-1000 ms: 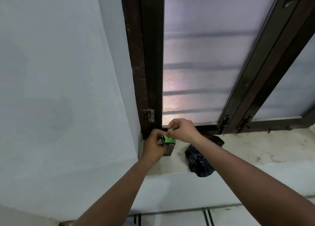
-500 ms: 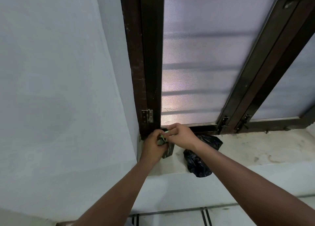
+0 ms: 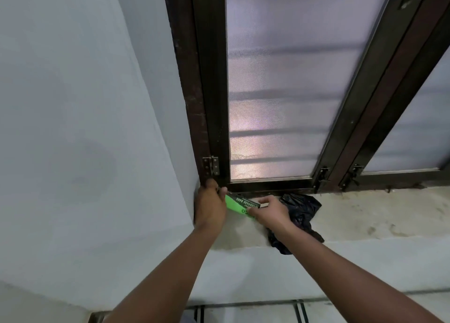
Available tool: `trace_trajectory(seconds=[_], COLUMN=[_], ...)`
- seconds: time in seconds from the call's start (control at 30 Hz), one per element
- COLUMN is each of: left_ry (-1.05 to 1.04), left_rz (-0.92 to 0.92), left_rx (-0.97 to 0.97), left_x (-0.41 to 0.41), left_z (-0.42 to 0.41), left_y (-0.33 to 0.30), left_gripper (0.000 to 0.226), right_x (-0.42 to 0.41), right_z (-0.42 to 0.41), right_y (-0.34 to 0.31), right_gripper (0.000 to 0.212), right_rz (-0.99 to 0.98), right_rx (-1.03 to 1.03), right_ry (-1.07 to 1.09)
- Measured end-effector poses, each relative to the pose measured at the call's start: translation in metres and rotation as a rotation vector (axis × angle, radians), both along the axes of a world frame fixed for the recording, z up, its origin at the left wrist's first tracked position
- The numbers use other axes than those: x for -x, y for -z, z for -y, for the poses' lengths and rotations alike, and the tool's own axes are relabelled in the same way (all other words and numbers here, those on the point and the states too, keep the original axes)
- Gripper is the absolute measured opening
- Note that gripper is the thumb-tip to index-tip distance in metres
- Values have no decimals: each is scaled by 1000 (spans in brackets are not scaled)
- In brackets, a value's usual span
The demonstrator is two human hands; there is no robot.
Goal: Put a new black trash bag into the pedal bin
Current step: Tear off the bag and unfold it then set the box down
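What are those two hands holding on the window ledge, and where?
A green and black garbage-bag box: the left hand holds its left end, the right hand its right end. The crumpled black bag lies untouched.

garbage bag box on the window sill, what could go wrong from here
1. Both hands, left and right, pinch the green garbage bag box by its ends; tugging it open could tear the carton.
2. The loose black bag already droops over the window sill edge; the right forearm lies against it and might knock it off.
3. The sill looks stained, so a fresh bag laid there may pick up dirt.
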State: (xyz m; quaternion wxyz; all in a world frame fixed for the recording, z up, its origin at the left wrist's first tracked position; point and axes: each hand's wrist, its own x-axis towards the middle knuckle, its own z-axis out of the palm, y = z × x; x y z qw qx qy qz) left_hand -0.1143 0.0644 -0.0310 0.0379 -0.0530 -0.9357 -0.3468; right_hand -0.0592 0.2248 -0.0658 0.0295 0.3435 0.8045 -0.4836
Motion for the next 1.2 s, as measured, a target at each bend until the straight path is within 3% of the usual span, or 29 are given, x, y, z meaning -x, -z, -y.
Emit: trace_trajectory(seconds=[0.17,0.3,0.43,0.6,0.7,0.83,0.97,1.03,1.13,1.2], left_ry=[18,68,-18,85,173,157,94,106,87,84], left_rz=[197,275,273,111,142,484,709,738,682,625], left_rx=[272,300,323,399,263,-82,-68,-33,-100,-149], left_x=[-3,-6,-13,-27,-34,-48,-63,-69,-74,-75], left_z=[-2,-6,-4,-13,-30,-57,-80,-85,-87,-87], left_y=[11,21,29,41,47,51,56,60,63,61], left_gripper=[25,30,23,25,25,34,49,43,10,27], right_x=[12,21,13,-17,-28,-34,-39,-40,-42,-44], right_z=[-3,2,-3,-38,-63,-76,-83,-87,-94,-102], right_y=[3,7,11,12,17,27,39,40,38,34], right_gripper=[28,32,38,42,47,63,74,66,50,66], right_rz=[-45,-22,-17,-120,63,266,240,224,217,193], right_rx=[-75,-83,-65,-473,-601,-464,-401,-319,-222,-191], right_ry=[-4,-86,-248,-338,-415,-524,-570,-574,-569,-567])
